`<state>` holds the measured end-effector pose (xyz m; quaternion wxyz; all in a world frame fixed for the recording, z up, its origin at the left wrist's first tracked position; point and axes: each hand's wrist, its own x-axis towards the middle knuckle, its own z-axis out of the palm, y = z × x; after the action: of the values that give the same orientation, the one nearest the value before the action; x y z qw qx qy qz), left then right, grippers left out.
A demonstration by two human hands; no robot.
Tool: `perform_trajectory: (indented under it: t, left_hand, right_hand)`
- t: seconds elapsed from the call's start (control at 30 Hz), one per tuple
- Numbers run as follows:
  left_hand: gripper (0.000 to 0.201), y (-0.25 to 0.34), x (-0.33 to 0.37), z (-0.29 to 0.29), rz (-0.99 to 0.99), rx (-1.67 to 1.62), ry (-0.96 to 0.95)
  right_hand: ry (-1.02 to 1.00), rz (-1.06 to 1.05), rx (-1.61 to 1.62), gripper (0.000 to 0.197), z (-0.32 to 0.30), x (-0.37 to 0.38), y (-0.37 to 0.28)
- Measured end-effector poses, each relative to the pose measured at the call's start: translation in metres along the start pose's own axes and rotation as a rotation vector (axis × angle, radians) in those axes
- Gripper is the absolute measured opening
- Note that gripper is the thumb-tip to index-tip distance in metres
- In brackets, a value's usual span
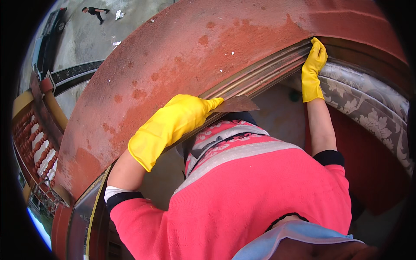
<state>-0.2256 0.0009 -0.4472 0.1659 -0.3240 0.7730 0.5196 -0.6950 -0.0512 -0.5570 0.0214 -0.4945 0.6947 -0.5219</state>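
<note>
My left hand (175,123), in a yellow rubber glove, is closed round a scraper (237,104) with a flat, rusty-brown metal blade; its handle is hidden in the glove. The blade lies over the inner side of the grooved metal window track (264,65), pointing right. My right hand (315,63), gloved in yellow too, is raised at the track's far right end. Its fingers are bent together against the window frame (342,47) at the corner. Dirt and worn patches show along the track.
Outside the track runs a wide reddish ledge (173,65) with stains and small white flecks. A patterned grey curtain (368,95) hangs at the right. Far below, a person (95,11) walks near a dark vehicle (48,39). A red balustrade (35,143) stands left.
</note>
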Motion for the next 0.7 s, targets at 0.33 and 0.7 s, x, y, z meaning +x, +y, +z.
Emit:
perform_trajectory:
  t: [0.33,0.7]
  left_hand:
    - [0.045,0.021,0.062,-0.031,-0.038,-0.083,-0.082]
    - [0.049,0.021,0.094,-0.039,0.162,-0.057,-0.102]
  right_hand:
    - [0.039,-0.044,0.028,0.016,0.004,-0.005,-0.014]
    - [0.055,0.025,-0.033,0.015,0.004,-0.012,-0.030]
